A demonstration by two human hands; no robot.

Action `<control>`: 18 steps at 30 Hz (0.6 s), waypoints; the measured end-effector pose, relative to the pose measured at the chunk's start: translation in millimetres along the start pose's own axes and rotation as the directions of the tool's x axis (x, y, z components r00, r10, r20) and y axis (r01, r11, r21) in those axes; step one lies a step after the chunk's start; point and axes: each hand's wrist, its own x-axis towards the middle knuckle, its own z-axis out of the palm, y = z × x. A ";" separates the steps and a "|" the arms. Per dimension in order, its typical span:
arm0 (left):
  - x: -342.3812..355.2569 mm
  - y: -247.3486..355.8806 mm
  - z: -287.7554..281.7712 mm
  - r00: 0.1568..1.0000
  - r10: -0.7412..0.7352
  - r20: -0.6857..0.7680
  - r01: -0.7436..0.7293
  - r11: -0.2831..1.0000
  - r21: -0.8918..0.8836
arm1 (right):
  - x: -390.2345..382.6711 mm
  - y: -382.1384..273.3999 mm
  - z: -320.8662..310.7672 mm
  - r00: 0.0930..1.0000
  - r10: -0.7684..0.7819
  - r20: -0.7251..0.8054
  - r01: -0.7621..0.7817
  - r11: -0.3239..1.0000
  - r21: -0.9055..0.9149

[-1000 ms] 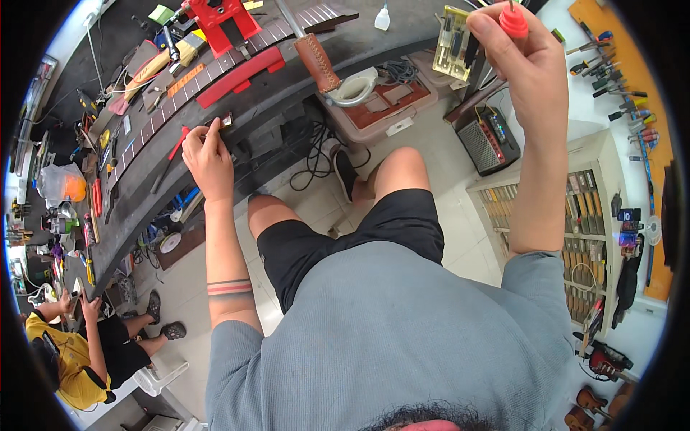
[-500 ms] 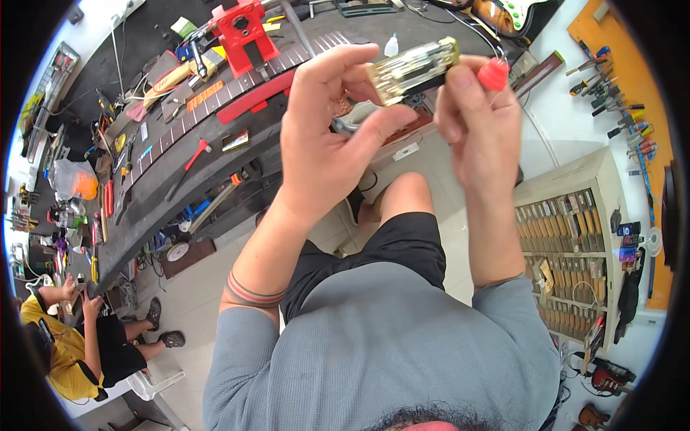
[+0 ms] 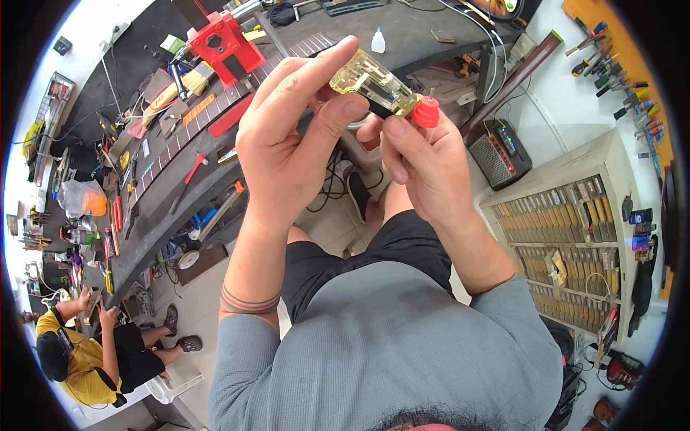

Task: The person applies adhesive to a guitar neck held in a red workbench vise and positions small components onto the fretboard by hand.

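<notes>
My left hand (image 3: 287, 136) grips a pale yellow, see-through piece (image 3: 366, 80) with metallic parts and a dark strip inside, its fingers curled over the upper end and thumb below. My right hand (image 3: 424, 158) has fingers closed on a small object with a red cap (image 3: 426, 109) and thin metal tip, against the yellow piece's lower right end; its body is mostly hidden by the fingers.
The dark bench (image 3: 136, 237) holds a red vise (image 3: 219, 50), fretboard (image 3: 151, 172), red hammer (image 3: 195, 165) and white bottle (image 3: 378, 42). An amplifier (image 3: 501, 158) and drawer cabinet (image 3: 553, 223) stand right. A co-worker (image 3: 83, 359) in yellow works at lower left.
My left hand has risen from the bench edge to the yellow piece. My right hand has come down and leftward with the red-capped object, and the yellow piece has turned diagonal between both hands.
</notes>
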 end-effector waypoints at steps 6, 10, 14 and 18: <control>-1.6 2.2 5.8 0.995 -0.097 0.013 0.098 0.994 -0.049 | -3.9 6.4 -5.1 1.000 0.024 0.005 -0.024 1.000 0.019; -11.5 6.2 13.6 0.981 -0.193 0.006 0.192 0.976 -0.100 | -5.3 13.8 -13.0 0.999 -0.016 -0.048 0.020 0.997 0.077; -45.4 5.8 21.7 0.937 -0.308 0.164 0.342 0.908 -0.244 | -4.1 24.8 -28.9 0.993 -0.037 -0.112 0.069 0.952 0.298; -65.4 -9.5 16.4 0.954 -0.298 0.041 0.301 0.942 -0.149 | -14.6 47.2 -43.6 0.980 0.165 -0.115 -0.133 0.960 0.246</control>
